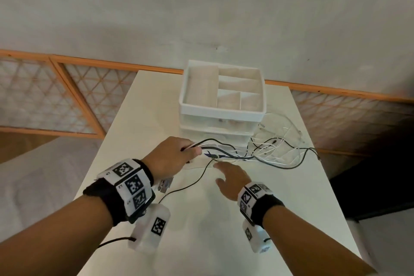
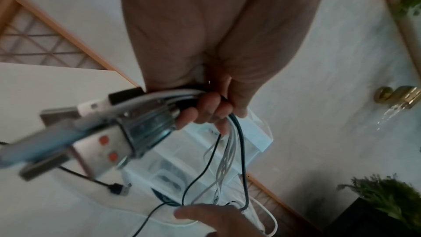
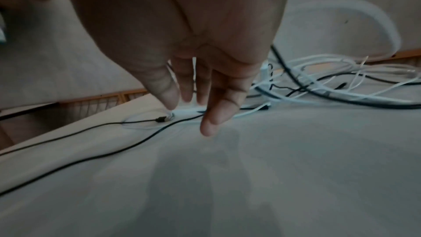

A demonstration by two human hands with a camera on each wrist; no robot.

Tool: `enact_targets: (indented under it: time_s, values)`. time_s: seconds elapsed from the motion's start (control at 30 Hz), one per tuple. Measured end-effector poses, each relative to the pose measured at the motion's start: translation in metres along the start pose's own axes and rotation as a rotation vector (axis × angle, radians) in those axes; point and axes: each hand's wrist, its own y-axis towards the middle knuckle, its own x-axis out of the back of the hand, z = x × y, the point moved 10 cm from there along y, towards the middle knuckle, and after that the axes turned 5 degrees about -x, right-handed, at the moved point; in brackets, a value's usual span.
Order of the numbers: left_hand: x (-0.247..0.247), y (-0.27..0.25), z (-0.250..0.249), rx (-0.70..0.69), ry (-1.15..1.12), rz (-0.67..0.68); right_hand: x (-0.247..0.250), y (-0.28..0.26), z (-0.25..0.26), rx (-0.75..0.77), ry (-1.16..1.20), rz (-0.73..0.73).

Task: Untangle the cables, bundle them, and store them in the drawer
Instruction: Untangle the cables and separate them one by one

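My left hand grips a bunch of black and white cables. Their USB plugs stick out behind my curled fingers. The strands run right into a loose tangle on the table beside the white drawer unit. My right hand hovers open just above the table, fingers straight, holding nothing. A thin black cable passes beside it toward the front left; its plug lies flat. I cannot tell whether a drawer is pulled out under the cables.
The drawer unit carries an open tray with dividers on top. The white table is narrow, its edges close on the left and right. Wood lattice panels line the wall behind. Green plants show off to one side.
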Motion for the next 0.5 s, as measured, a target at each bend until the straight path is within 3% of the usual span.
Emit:
enact_targets:
  time_s: [0.17, 0.3, 0.4, 0.5]
  values:
    - [0.006, 0.002, -0.002, -0.011, -0.099, -0.028, -0.022, 0.010, -0.001, -0.167, -0.077, -0.018]
    - [0.016, 0.004, 0.013, 0.036, -0.113, -0.063, -0.038, -0.019, 0.017, -0.011, -0.334, 0.081]
    - [0.020, 0.007, 0.028, 0.100, -0.072, -0.070, 0.008, -0.034, 0.042, 0.182, -0.278, -0.012]
    - [0.022, 0.012, 0.028, 0.072, -0.050, -0.084, 0.108, -0.054, 0.055, 0.336, 0.147, -0.312]
